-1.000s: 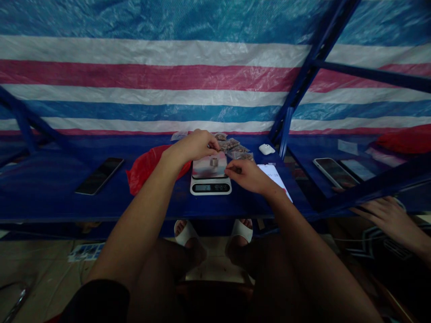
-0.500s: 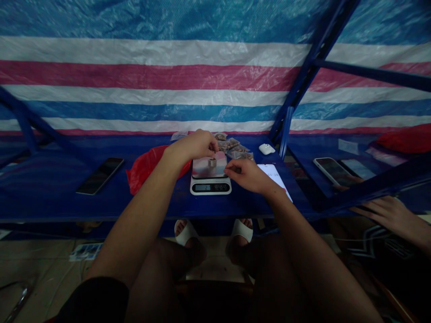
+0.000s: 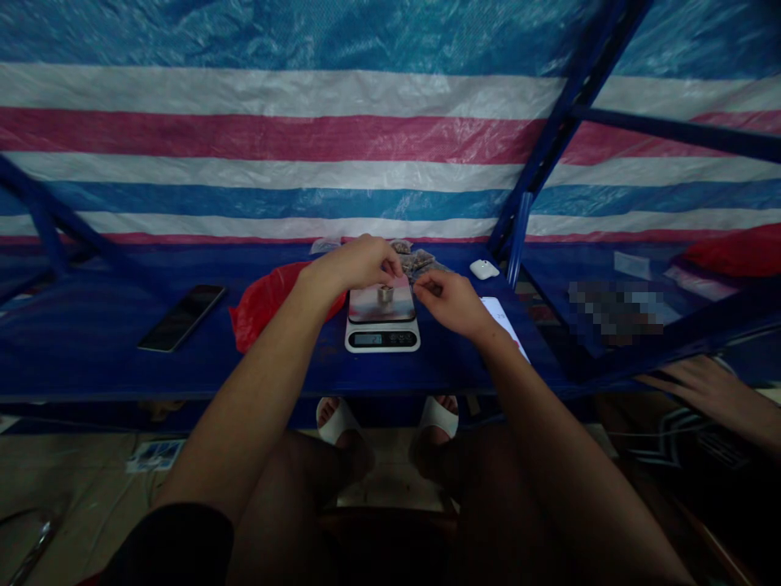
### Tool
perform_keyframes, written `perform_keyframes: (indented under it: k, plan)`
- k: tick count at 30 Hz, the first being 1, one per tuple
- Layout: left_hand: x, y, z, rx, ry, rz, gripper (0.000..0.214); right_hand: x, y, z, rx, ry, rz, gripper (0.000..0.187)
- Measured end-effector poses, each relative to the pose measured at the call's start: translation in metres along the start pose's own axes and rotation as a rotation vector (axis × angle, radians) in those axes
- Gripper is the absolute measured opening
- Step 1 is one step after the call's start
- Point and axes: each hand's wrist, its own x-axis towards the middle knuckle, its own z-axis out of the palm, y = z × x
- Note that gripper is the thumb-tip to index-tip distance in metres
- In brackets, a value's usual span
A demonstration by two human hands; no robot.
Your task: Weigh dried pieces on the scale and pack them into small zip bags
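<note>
A white digital scale [image 3: 382, 339] stands on the blue table, its display lit. On its shiny plate sits a small metal cylinder [image 3: 385, 295], perhaps a ring or a stack of small parts. My left hand [image 3: 373, 262] hovers over the back of the plate, fingers curled down and closed just above the cylinder. To the right of the plate is my right hand [image 3: 450, 301], thumb and fingers drawn together beside small clear bags of brownish pieces [image 3: 418, 261]. Whatever either hand pinches is too small or hidden to name.
A red plastic bag [image 3: 259, 305] lies left of the scale, with a dark phone [image 3: 181, 319] beyond it. Rightward are a lit phone [image 3: 506, 324], partly covered by my hand, and a white earbud case [image 3: 484, 269]. Another person's hand [image 3: 701, 382] is at far right.
My right hand has shifted away from the plate's right edge, up toward the small bags. My left hand has moved slightly right above the cylinder.
</note>
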Motion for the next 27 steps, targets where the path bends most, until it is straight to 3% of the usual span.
perform_keyframes:
  k: [3,7,16,27]
  plan:
    - [0.001,-0.003,0.002,-0.015,0.009,0.026,0.027,0.021,0.008,0.006,-0.115,0.092,0.068,0.016]
    - [0.0,-0.007,0.004,-0.01,0.024,0.047,0.03,0.037,0.013,0.012,-0.263,0.054,0.135,0.026]
    - [-0.006,-0.009,0.0,0.018,0.039,0.035,0.034,0.033,0.01,0.011,-0.525,-0.149,0.003,0.031]
    - [-0.011,-0.007,-0.001,0.029,0.045,0.005,0.035,0.034,0.005,0.009,-0.643,-0.192,0.023,0.03]
